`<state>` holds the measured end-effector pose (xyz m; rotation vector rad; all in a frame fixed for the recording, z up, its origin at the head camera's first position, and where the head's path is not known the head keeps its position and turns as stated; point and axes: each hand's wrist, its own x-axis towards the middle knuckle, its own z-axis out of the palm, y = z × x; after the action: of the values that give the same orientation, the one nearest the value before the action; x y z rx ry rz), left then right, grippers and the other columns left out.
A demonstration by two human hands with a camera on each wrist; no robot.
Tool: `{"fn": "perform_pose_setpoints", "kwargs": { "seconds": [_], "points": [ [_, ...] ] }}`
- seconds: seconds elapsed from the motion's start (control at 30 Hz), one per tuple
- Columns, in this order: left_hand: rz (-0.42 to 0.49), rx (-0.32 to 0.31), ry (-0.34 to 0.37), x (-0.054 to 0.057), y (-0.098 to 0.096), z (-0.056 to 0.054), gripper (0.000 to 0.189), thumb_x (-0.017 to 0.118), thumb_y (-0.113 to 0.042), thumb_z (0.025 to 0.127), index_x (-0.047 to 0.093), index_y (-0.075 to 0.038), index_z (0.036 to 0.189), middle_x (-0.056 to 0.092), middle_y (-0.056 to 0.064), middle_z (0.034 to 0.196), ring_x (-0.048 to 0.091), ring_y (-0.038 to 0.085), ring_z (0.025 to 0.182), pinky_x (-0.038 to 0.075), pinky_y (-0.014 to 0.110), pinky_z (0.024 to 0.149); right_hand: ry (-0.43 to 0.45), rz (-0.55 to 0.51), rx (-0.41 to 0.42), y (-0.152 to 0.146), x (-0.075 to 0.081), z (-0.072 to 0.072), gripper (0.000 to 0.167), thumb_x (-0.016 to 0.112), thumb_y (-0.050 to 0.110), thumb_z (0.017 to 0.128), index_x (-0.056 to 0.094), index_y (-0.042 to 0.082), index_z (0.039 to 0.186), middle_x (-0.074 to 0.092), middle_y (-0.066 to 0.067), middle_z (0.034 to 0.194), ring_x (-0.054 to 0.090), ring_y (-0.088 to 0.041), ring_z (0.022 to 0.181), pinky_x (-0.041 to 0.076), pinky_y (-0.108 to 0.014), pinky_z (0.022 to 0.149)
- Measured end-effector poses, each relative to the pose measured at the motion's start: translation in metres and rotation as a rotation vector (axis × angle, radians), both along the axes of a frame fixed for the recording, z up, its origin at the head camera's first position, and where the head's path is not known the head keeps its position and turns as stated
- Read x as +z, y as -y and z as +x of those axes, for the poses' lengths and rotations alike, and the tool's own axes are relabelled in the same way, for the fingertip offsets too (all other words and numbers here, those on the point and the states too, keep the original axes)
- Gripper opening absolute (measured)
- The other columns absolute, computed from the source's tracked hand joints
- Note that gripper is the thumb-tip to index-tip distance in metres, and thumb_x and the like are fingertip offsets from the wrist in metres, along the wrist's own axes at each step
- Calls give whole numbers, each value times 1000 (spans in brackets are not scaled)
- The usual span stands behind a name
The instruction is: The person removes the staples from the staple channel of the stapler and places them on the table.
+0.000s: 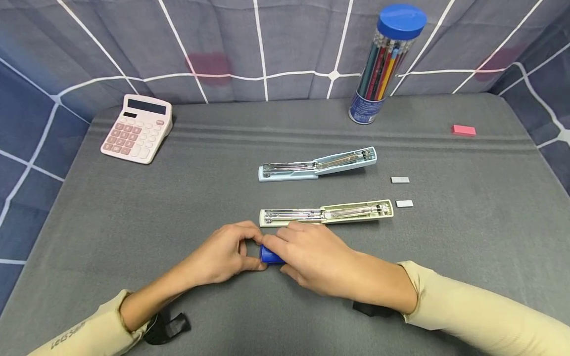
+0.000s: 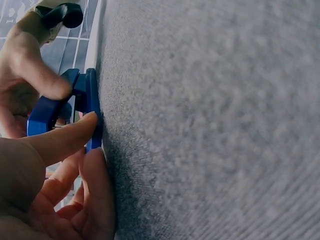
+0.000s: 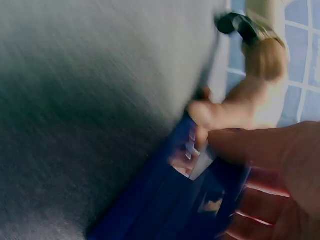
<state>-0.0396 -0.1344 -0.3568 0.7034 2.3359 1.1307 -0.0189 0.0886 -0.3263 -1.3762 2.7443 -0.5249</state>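
Observation:
A blue stapler point(image 1: 270, 256) lies near the front middle of the table, mostly hidden in the head view under my right hand point(image 1: 318, 257). My right thumb and fingers grip its upper arm. The left hand point(image 1: 227, 252) pinches the left end of its base between thumb and fingers. In the left wrist view a gap shows between the stapler's upper arm point(image 2: 47, 114) and its base point(image 2: 91, 95). Just beyond the hands lies a pale yellow-green stapler point(image 1: 294, 215), opened out flat. Farther back is a light blue stapler point(image 1: 289, 170), opened out too.
Two staple strips point(image 1: 400, 180) lie right of the opened staplers. A pink block point(image 1: 463, 130) is at the back right. A blue-lidded tube of pencils point(image 1: 378, 74) stands at the back edge. A pink-and-white calculator point(image 1: 138, 128) sits back left. Grid-patterned cloth point(image 1: 294, 39) hangs behind.

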Motion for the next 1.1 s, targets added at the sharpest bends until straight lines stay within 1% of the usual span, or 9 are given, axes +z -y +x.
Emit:
{"fn": "perform_pose_setpoints", "kwargs": {
  "seconds": [0.07, 0.17, 0.3, 0.4, 0.57, 0.67, 0.77, 0.93, 1.1],
  "points": [
    [-8, 5, -5, 0, 0, 0, 25, 88, -11, 74, 71, -12, 92, 63, -8, 92, 53, 4, 53, 48, 24, 48, -34, -2, -6, 1, -1, 2, 34, 81, 18, 81, 63, 12, 110, 63, 5, 87, 59, -13, 78, 53, -29, 61],
    [-18, 7, -20, 1, -2, 1, 25, 88, -11, 74, 71, -11, 93, 63, -8, 93, 53, 4, 55, 48, 24, 49, -23, -11, -41, -1, 0, 3, 27, 79, 19, 83, 64, 14, 105, 62, 7, 83, 59, -12, 73, 50, -28, 54],
    [-19, 1, -35, 1, -4, 1, 25, 88, -11, 74, 71, -10, 93, 64, -8, 95, 53, 3, 56, 49, 24, 51, 32, -69, -80, -5, 9, 4, 28, 78, 17, 83, 65, 17, 108, 65, 10, 90, 62, -10, 80, 53, -31, 60],
    [-28, 6, -41, 1, -3, 1, 26, 88, -12, 74, 72, -10, 94, 64, -8, 95, 52, 4, 56, 48, 24, 52, 70, -117, -82, -9, 15, 4, 32, 77, 14, 84, 63, 17, 112, 67, 10, 98, 63, -9, 88, 55, -34, 71],
    [-50, 21, -46, 1, -1, 2, 28, 88, -15, 74, 74, -12, 98, 65, -9, 97, 51, 4, 56, 47, 25, 52, 97, -155, -70, -17, 17, 5, 40, 75, 12, 86, 59, 15, 122, 66, 7, 107, 64, -11, 99, 55, -37, 83],
    [-51, 26, -50, 1, -1, 1, 29, 88, -15, 74, 75, -13, 99, 65, -9, 97, 50, 4, 55, 46, 25, 50, 67, -225, -57, -24, 18, 6, 49, 75, 12, 87, 57, 16, 132, 66, 4, 111, 63, -12, 101, 55, -37, 82],
    [-48, 26, -45, 2, -1, 1, 29, 88, -14, 73, 75, -14, 98, 65, -9, 96, 50, 4, 54, 46, 25, 49, 25, -293, -29, -33, 19, 8, 53, 74, 11, 87, 56, 16, 137, 66, 3, 110, 63, -11, 96, 55, -35, 76],
    [-50, 22, -19, 2, 0, 1, 30, 88, -13, 73, 75, -13, 99, 65, -10, 96, 51, 5, 54, 46, 25, 49, 9, -358, -32, -46, 20, 13, 40, 70, 8, 87, 63, 16, 126, 64, 7, 107, 60, -6, 90, 54, -31, 70],
    [-56, 18, -28, 3, 0, 1, 30, 88, -13, 73, 75, -14, 100, 65, -10, 98, 50, 4, 53, 46, 25, 49, -13, -375, -101, -56, 24, 19, 28, 66, 14, 90, 62, 15, 117, 62, 7, 106, 58, -7, 92, 54, -31, 69]
  ]
}}
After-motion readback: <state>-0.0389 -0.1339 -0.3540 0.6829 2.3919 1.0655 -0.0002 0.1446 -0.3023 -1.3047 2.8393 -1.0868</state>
